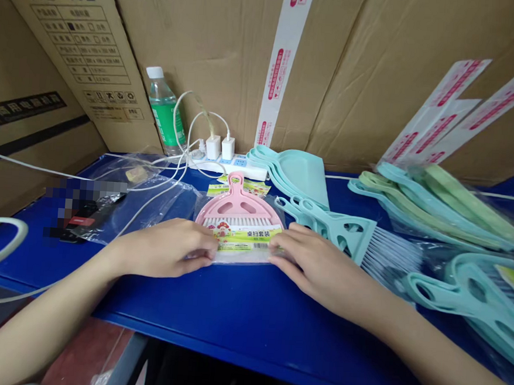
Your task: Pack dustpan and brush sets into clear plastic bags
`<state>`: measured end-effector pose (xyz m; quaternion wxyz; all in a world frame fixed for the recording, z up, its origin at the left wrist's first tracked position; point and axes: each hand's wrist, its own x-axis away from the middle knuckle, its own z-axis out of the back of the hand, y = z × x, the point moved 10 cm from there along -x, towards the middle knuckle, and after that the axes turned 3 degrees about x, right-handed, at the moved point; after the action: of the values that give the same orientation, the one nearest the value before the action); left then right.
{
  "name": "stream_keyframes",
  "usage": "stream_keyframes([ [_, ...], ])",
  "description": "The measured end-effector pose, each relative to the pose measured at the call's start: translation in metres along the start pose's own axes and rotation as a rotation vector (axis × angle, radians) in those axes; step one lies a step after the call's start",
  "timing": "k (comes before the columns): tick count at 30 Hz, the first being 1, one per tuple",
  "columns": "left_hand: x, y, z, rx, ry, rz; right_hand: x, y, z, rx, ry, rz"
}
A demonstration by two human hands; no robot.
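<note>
A pink dustpan and brush set (235, 205) lies on the blue table in a clear plastic bag, handle pointing away from me. A yellow-green printed card (247, 237) sits across its white bristles. My left hand (178, 248) is closed at the bag's lower left edge, fingertips pinching the plastic. At the right edge my right hand (300, 257) grips the bag with bent fingers. Just beyond that hand lie loose turquoise brushes (346, 228) with pale bristles. Stacked turquoise dustpans (302, 172) rest behind them.
Bagged green and turquoise sets (441, 205) lie at the right, with another turquoise bagged set (474, 295) nearer. A power strip (241, 167) with white chargers and cables, a green-labelled bottle (166, 113) and an empty plastic bag (159, 200) are at the left. Cardboard boxes (222, 55) wall the back.
</note>
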<state>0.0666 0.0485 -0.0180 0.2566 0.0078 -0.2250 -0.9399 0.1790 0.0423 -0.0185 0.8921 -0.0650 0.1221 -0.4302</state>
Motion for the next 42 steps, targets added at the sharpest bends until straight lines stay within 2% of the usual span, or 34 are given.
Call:
stream_keyframes([
  [4, -0.001, -0.004, 0.001, -0.043, 0.020, 0.049, -0.001, 0.001, 0.006, -0.009, 0.075, 0.003],
  [12, 0.002, -0.029, 0.005, -0.276, -0.005, 0.342, 0.000, 0.014, -0.003, -0.097, 0.040, -0.146],
  [16, 0.000, -0.035, 0.003, -0.317, -0.036, 0.441, 0.001, 0.017, -0.003, -0.085, 0.090, -0.200],
  [21, -0.003, -0.037, 0.003, -0.408, -0.033, 0.506, 0.002, 0.018, -0.005, -0.007, 0.141, -0.222],
  [25, -0.003, -0.038, 0.001, -0.441, -0.038, 0.531, 0.003, 0.018, -0.003, 0.164, 0.200, -0.233],
  [27, -0.003, -0.040, 0.000, -0.453, -0.039, 0.549, 0.004, 0.011, 0.005, 0.269, 0.285, -0.182],
  [29, -0.003, -0.041, 0.001, -0.465, -0.036, 0.576, 0.005, -0.004, 0.011, 0.363, 0.361, -0.061],
  [32, -0.001, -0.043, 0.005, -0.502, -0.028, 0.637, 0.005, -0.029, 0.008, 0.451, 0.372, 0.158],
  [34, 0.000, -0.042, 0.011, -0.544, 0.011, 0.655, 0.006, -0.036, 0.003, 0.482, 0.354, 0.228],
  [36, -0.002, -0.036, 0.016, -0.590, 0.072, 0.593, 0.005, -0.039, 0.001, 0.511, 0.351, 0.241],
  [37, -0.005, -0.029, 0.015, -0.607, 0.089, 0.516, 0.005, -0.040, 0.000, 0.525, 0.349, 0.239],
  [40, -0.015, -0.005, 0.000, -0.607, 0.055, 0.201, 0.004, -0.040, -0.004, 0.558, 0.335, 0.235],
  [42, -0.017, 0.005, -0.009, -0.585, 0.029, 0.080, 0.003, -0.039, -0.006, 0.565, 0.323, 0.227],
])
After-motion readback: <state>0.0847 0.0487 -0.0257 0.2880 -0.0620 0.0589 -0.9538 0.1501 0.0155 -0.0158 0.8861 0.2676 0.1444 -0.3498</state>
